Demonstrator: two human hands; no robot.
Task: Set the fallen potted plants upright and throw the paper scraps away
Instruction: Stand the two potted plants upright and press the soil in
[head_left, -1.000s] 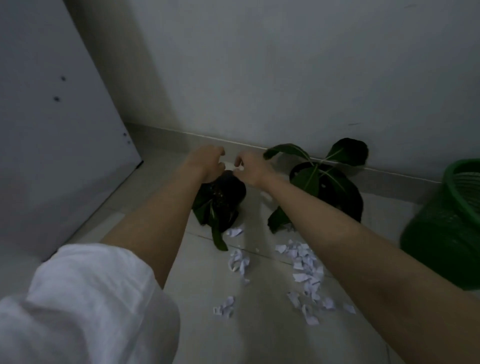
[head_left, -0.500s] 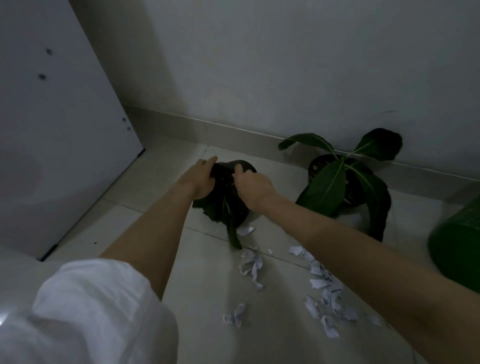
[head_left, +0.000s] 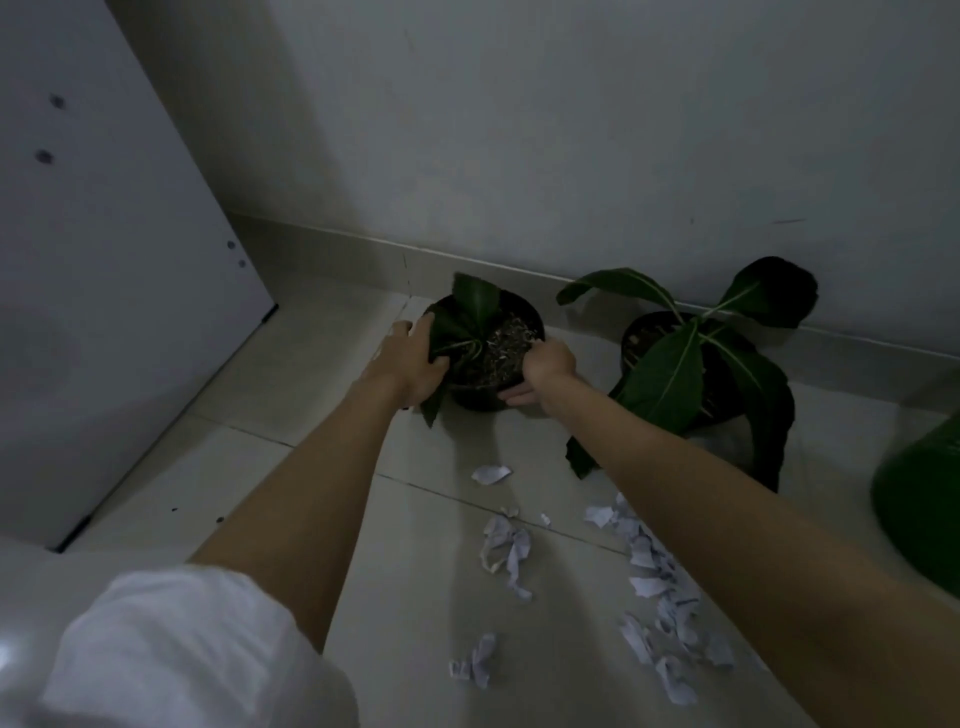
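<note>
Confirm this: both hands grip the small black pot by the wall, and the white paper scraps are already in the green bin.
Not quite. The head view shows left hand and right hand gripping the small black pot, but the white paper scraps lie on the tiled floor, beside the green bin.

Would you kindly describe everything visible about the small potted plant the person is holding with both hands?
The small potted plant sits in a round black pot, plastic by the look of it, filled with dark soil flecked with pale bits. A few broad dark green leaves rise from it; one hangs over the near-left rim. It stands about upright on the pale tiled floor near the skirting. The left hand grips its left side, the right hand its right rim and wall.
</note>
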